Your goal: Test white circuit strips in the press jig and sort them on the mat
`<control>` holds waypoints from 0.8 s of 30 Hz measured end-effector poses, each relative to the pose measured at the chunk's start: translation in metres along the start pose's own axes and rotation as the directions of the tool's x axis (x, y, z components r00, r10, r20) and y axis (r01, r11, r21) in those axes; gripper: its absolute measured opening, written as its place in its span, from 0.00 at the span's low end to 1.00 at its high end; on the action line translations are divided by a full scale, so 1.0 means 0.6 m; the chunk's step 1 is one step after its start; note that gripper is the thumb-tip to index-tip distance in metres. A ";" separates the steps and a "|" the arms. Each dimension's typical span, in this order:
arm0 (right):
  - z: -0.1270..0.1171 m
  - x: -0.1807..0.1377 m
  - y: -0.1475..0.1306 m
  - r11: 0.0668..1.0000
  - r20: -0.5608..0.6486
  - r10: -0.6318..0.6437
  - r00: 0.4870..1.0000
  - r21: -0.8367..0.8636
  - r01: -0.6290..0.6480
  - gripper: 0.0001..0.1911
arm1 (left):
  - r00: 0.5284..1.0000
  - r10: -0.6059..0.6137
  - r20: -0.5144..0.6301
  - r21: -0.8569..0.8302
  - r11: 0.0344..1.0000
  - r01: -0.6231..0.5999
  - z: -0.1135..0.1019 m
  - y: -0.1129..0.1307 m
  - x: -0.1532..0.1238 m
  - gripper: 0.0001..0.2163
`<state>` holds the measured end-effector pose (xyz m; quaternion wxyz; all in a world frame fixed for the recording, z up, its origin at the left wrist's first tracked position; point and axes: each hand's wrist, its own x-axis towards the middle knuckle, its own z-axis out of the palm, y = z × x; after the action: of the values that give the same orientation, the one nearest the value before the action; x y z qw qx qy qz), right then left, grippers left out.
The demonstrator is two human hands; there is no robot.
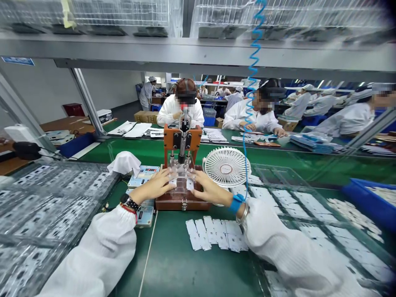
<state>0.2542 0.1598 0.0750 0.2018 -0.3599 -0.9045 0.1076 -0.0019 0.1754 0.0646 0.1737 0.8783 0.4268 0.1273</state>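
A toggle press with an orange frame (170,138) stands on a brown wooden box (182,203) in front of me. From the left, my left hand (156,183) reaches to its clear block, fingers stretched out and fingertips at the block's edge. My right hand (208,187) mirrors it on the other side, with thumb and fingers apart. Between the hands, a small white plate (190,184) lies on the press base. Whether the fingertips press on anything is too small to tell. Several white plates (216,233) lie in an overlapping row on the green mat nearer me.
Clear trays (62,194) with parts fill the left; more trays (291,202) with white plates lie right. A white fan (227,167) stands beside the press, blue meter boxes (144,216) left of it. A coiled blue cord (254,53) hangs to my right wrist. Co-workers sit opposite.
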 end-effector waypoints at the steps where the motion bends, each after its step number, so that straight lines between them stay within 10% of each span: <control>1: 0.001 0.007 0.006 1.000 0.011 -0.007 1.000 0.020 0.007 0.27 | 1.000 -0.006 0.019 0.017 1.000 0.006 -0.002 0.005 -0.004 0.24; 18: 0.018 0.016 0.025 0.988 -0.024 0.043 0.999 0.151 -0.039 0.22 | 1.000 0.018 0.016 -0.080 0.997 -0.017 -0.049 0.030 0.026 0.31; 24: 0.030 0.019 0.014 0.980 -0.140 0.074 0.987 0.194 -0.045 0.19 | 0.995 0.065 -0.074 -0.066 0.995 -0.070 -0.045 0.018 0.040 0.16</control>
<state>0.2440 0.1726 0.0595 0.2979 -0.3729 -0.8616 0.1727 0.0104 0.1936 0.0954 0.1840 0.8807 0.3981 0.1792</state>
